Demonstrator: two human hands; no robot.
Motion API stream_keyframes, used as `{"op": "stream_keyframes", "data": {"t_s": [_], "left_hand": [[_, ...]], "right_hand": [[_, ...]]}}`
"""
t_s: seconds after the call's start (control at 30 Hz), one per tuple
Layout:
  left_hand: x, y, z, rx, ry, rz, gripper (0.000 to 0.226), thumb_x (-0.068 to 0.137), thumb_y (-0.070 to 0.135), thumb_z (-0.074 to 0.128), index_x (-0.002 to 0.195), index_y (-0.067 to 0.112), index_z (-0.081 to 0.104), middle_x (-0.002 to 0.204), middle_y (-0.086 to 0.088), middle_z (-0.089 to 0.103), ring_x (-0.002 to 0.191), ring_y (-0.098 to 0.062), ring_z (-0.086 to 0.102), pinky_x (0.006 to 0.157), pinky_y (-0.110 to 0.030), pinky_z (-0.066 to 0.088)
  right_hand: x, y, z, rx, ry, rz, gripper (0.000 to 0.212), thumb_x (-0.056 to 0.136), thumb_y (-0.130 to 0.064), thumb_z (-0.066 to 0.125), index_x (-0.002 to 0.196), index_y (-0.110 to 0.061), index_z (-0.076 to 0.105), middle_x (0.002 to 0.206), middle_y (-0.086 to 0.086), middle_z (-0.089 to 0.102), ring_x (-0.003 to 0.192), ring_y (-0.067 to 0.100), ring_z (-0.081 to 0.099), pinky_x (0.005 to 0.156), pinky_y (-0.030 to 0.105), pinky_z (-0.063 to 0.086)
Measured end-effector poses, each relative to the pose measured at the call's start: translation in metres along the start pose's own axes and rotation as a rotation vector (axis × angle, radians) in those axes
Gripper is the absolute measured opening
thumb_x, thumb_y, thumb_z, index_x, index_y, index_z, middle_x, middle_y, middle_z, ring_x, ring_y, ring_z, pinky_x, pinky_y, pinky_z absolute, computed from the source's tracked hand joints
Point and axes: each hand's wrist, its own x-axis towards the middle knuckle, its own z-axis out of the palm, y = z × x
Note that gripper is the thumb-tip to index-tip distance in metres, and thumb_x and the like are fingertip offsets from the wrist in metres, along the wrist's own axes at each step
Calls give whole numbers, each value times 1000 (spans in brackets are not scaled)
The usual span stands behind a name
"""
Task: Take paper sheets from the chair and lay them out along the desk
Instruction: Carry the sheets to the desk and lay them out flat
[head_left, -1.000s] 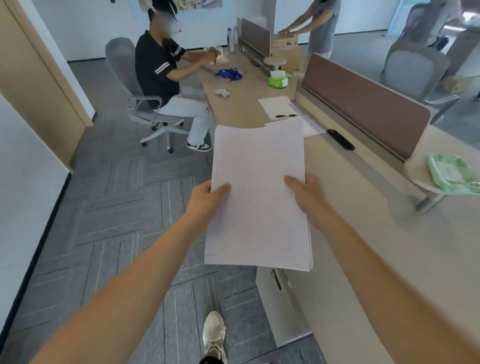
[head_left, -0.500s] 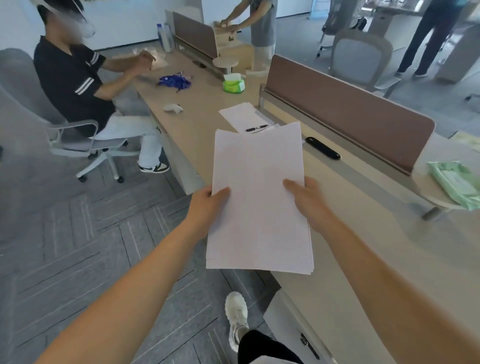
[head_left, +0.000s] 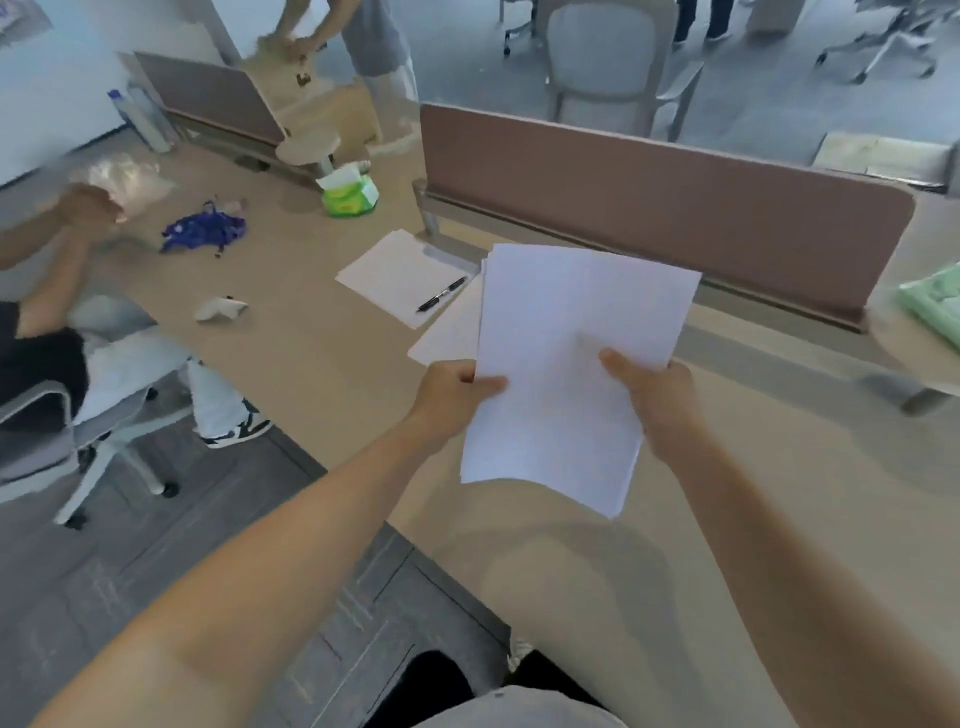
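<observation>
White paper stack is held in the air over the desk, near its front edge, tilted a bit to the right. Left hand pinches the stack's left edge, thumb on top, fingers curled under. Right hand grips the right edge the same way, thumb on top of the sheets, the other fingers hidden under the paper. Stack edges fan slightly at the far left corner.

Two loose sheets lie flat on the desk. The far sheet has a black pen lying on its right side. The near sheet is partly hidden behind the held stack.

Brown divider panel runs along the desk's far side. Green tissue pack and blue crumpled item sit farther left along the desk. Seated person at the left end, in a grey office chair.
</observation>
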Motion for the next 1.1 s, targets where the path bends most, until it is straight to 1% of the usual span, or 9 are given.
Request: {"op": "stream_keyframes", "data": {"t_s": [0.07, 0.13, 0.23, 0.3, 0.4, 0.57, 0.77, 0.9, 1.1], "left_hand": [[27, 5, 9, -2, -4, 51, 54, 71, 41, 79, 91, -8, 67, 83, -7, 64, 75, -19, 58, 79, -48, 54], [47, 10, 23, -6, -32, 110, 41, 79, 30, 77, 84, -8, 66, 75, -6, 58, 69, -17, 49, 66, -36, 42], [72, 1, 41, 32, -169, 112, 12, 84, 14, 78, 90, 6, 72, 81, 3, 69, 76, -13, 63, 67, -25, 46], [83, -7, 49, 13, -276, 87, 29, 79, 13, 82, 106, 11, 71, 97, 7, 73, 88, -6, 70, 73, -18, 51], [93, -15, 61, -21, -300, 126, 34, 77, 17, 83, 110, 11, 72, 101, 3, 75, 97, -9, 71, 81, -23, 54], [101, 0, 67, -122, -304, 149, 23, 82, 8, 79, 90, 28, 72, 84, 17, 75, 83, -2, 71, 72, -19, 56], [110, -5, 66, -176, -356, 44, 19, 79, 11, 82, 94, 19, 73, 90, 10, 77, 85, -7, 73, 74, -24, 54], [112, 1, 69, -167, -318, 135, 14, 82, 14, 80, 92, 21, 74, 85, 14, 76, 80, -1, 71, 68, -15, 52], [118, -13, 67, -52, -403, 135, 27, 78, 14, 83, 101, 24, 72, 98, 16, 76, 95, -2, 70, 80, -19, 53]], "right_hand": [[10, -7, -6, 55, 87, -60, 10, 81, -17, 81, 87, -14, 74, 86, -6, 76, 76, 7, 72, 66, 25, 58], [17, -10, -13, 57, 147, -127, 8, 80, -15, 81, 83, -18, 73, 85, -9, 75, 76, 6, 71, 67, 24, 58], [19, 5, -32, -9, 163, -142, 14, 79, -9, 81, 86, -19, 74, 89, -5, 76, 84, 12, 72, 71, 29, 59], [17, 21, -42, -82, 126, -84, 9, 81, -6, 78, 89, -10, 76, 90, 4, 76, 86, 20, 73, 71, 35, 57], [14, 35, -45, -96, 140, -3, 4, 86, 0, 72, 87, -4, 72, 80, 1, 75, 76, 17, 72, 66, 36, 53], [27, 27, -35, 30, 254, -55, 21, 73, 1, 82, 73, -19, 78, 81, -1, 75, 76, 16, 71, 68, 33, 56], [38, 35, -39, 16, 136, 50, 24, 68, -2, 85, 87, -15, 77, 101, 7, 76, 95, 27, 72, 86, 44, 56], [44, 31, -42, 73, 165, -30, 21, 67, -7, 87, 82, -20, 80, 100, 6, 76, 96, 26, 71, 87, 43, 57], [44, 45, -53, 19, 88, 30, 22, 77, 1, 79, 90, -15, 77, 101, 3, 76, 97, 23, 72, 86, 39, 54]]}}
